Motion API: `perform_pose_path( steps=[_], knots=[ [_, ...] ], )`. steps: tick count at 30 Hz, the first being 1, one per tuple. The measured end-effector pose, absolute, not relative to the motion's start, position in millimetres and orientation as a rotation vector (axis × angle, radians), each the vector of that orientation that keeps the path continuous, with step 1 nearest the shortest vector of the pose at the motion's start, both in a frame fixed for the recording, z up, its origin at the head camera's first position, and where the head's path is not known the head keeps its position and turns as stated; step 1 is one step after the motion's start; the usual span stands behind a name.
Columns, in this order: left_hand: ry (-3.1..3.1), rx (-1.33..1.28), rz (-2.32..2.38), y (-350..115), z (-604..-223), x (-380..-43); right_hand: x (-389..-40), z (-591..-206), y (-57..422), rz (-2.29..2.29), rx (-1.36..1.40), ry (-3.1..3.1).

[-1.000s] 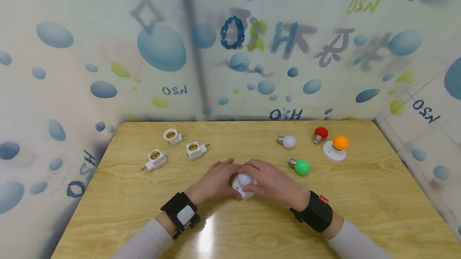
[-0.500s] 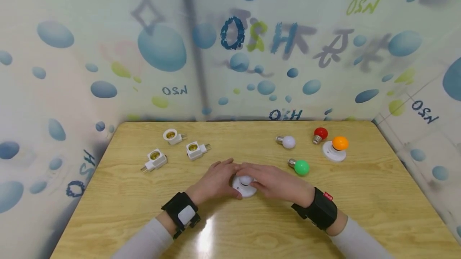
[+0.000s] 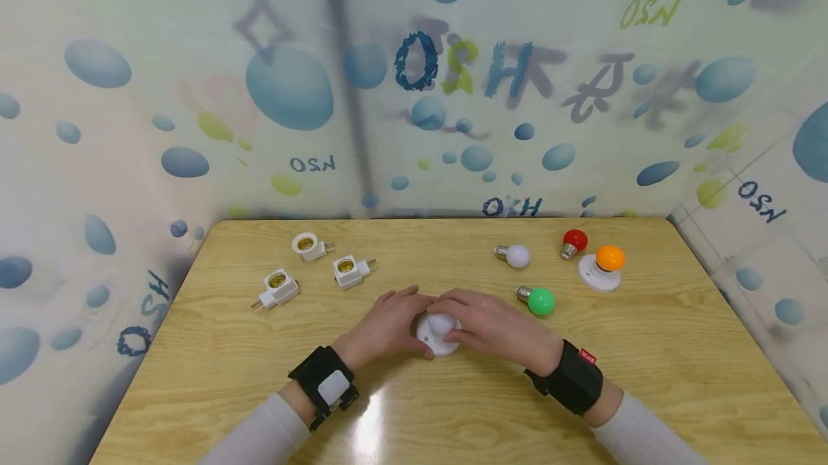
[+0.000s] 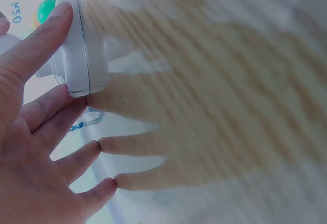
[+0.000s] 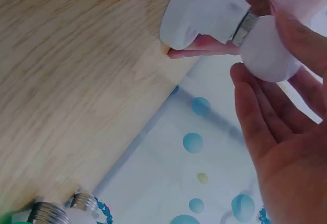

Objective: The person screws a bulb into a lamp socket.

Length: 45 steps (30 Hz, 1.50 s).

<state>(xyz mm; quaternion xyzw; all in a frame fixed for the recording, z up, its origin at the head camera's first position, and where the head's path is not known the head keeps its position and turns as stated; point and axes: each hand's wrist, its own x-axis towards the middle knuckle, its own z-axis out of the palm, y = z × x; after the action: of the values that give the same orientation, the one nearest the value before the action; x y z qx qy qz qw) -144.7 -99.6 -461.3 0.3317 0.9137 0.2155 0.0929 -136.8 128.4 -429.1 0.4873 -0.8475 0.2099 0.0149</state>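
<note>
A round white lamp holder (image 3: 427,343) stands on the table between my hands. My left hand (image 3: 387,325) grips its base; in the left wrist view the thumb (image 4: 48,38) lies along one side and fingers touch the opposite edge. A white light bulb (image 3: 443,323) sits in the holder's socket. My right hand (image 3: 501,330) pinches the globe between thumb and fingers. From the right wrist view, a strip of the metal screw base (image 5: 245,28) shows between the white bulb and the socket.
On the left lie three white plug-in sockets (image 3: 278,288). To the right are a loose white bulb (image 3: 517,256), a green bulb (image 3: 541,301), a red bulb (image 3: 574,241) and an orange bulb (image 3: 610,258) in another round holder (image 3: 598,278). A patterned wall (image 3: 414,134) backs the table.
My right hand's fingers shifted over the bulb, covering more of it half a second ago, then moved back around its side. The left hand has kept its grip on the holder.
</note>
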Motion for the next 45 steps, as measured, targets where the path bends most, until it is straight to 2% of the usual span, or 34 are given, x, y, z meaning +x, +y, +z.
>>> perform_pose_path(
  steps=[8, 14, 26, 45],
  knots=[
    [2.735, 0.999, 0.627, -99.1, -462.6, -144.8, -138.5, -434.6, 120.0, 0.476, 1.35, -2.59],
    [2.737, 0.99, 0.62, -99.4, -462.5, -144.6, -138.4, -433.5, 118.2, 0.508, 1.279, -2.72],
    [2.733, 0.956, 0.571, -99.9, -462.3, -145.1, -139.4, -422.5, 133.2, 0.782, 1.58, -2.79],
    [2.71, 0.967, 0.632, -98.9, -464.1, -144.6, -141.1, -441.2, 123.2, 0.644, 1.382, -2.568]
  ],
)
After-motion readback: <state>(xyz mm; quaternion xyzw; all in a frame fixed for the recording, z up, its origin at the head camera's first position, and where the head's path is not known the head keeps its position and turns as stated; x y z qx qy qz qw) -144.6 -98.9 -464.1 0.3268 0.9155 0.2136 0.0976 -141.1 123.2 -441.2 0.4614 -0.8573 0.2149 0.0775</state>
